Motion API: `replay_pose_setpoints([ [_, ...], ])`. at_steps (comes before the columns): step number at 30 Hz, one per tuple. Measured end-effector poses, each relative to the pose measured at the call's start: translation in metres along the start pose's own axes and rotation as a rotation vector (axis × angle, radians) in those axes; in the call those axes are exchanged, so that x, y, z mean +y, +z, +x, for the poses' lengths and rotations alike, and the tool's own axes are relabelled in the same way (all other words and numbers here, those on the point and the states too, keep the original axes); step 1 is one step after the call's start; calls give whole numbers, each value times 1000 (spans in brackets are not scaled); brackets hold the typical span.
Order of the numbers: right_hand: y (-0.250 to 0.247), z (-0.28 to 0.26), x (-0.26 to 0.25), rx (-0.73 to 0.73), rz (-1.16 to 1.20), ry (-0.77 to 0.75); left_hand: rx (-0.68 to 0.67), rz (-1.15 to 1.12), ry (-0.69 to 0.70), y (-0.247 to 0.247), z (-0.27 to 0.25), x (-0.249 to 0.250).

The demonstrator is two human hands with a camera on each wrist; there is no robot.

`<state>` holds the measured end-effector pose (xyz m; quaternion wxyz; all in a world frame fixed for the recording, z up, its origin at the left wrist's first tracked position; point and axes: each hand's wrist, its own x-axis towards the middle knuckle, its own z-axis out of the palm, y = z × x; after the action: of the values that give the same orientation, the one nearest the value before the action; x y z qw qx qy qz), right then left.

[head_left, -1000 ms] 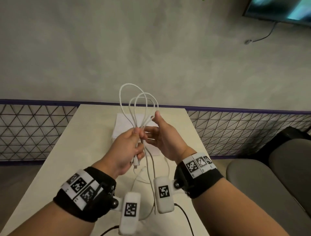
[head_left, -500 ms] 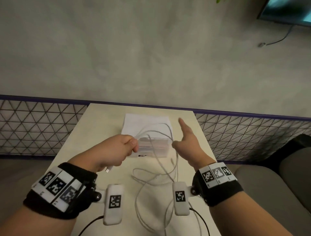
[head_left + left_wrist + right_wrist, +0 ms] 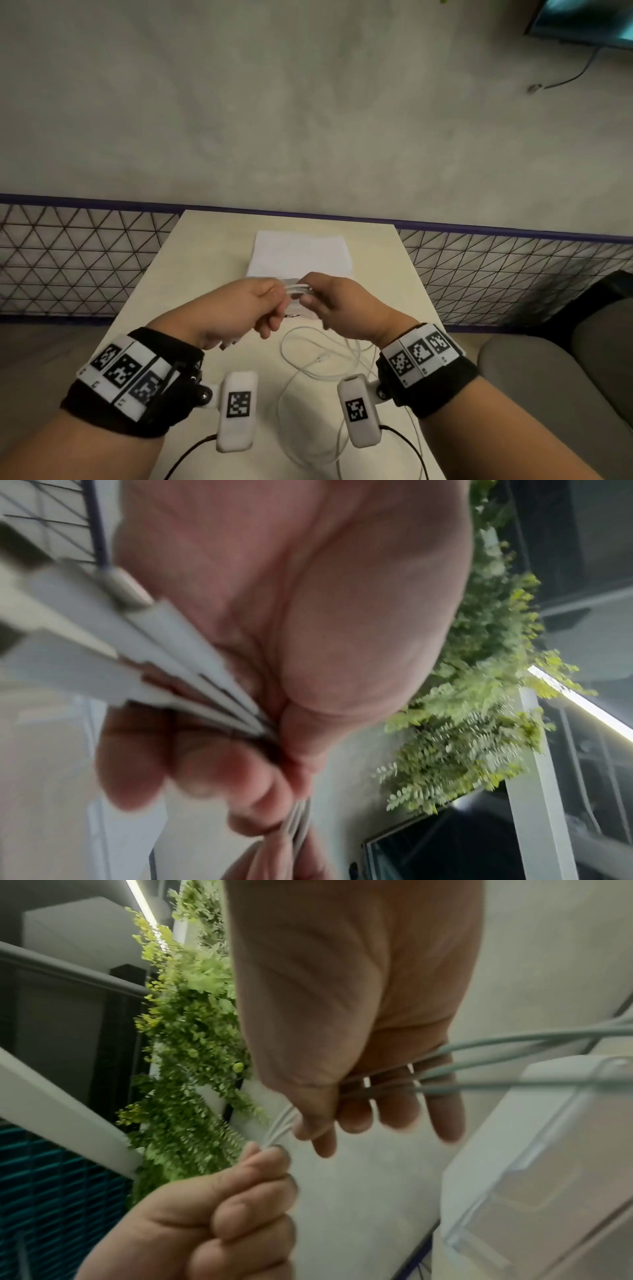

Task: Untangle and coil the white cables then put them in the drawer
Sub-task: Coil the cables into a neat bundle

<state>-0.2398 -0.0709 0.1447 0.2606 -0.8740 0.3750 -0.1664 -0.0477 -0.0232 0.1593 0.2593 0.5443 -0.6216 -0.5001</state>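
Note:
The white cables (image 3: 298, 290) run as a short bundle between my two hands, just above the table. My left hand (image 3: 274, 310) grips the bundle in a fist, and the plug ends (image 3: 103, 631) stick out of it. My right hand (image 3: 312, 298) curls round the same strands right beside it, and the cables (image 3: 514, 1042) trail out past its fingers (image 3: 394, 1104). More loose cable loops (image 3: 318, 363) lie on the table below my wrists. The white drawer unit (image 3: 301, 255) stands just behind my hands; its clear drawer front (image 3: 548, 1150) is close to my right hand.
The cream table (image 3: 171, 274) is narrow and reaches a grey wall. Wire-mesh panels (image 3: 68, 257) flank it on both sides. A grey sofa (image 3: 548, 377) stands at the right. A screen (image 3: 589, 24) hangs at the top right.
The cable loops held up a second ago have come down. My right hand, open half a second ago, has curled onto the bundle beside my left hand.

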Motion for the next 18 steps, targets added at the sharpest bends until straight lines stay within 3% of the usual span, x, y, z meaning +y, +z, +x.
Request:
replay_pose_setpoints([
  [4,-1,-5,17,101,155,123,35,-642,-42,-16,0,0],
  [7,5,-6,22,211,349,189,27,-836,-36,-20,2,1],
  [10,14,-3,15,281,532,217,81,-912,47,-14,6,6],
  [13,22,-2,4,314,766,243,234,-929,82,-3,9,11],
  [16,21,0,-3,379,901,264,409,-685,26,16,10,11],
  [18,15,2,-8,422,977,273,448,-597,0,27,11,10],
])
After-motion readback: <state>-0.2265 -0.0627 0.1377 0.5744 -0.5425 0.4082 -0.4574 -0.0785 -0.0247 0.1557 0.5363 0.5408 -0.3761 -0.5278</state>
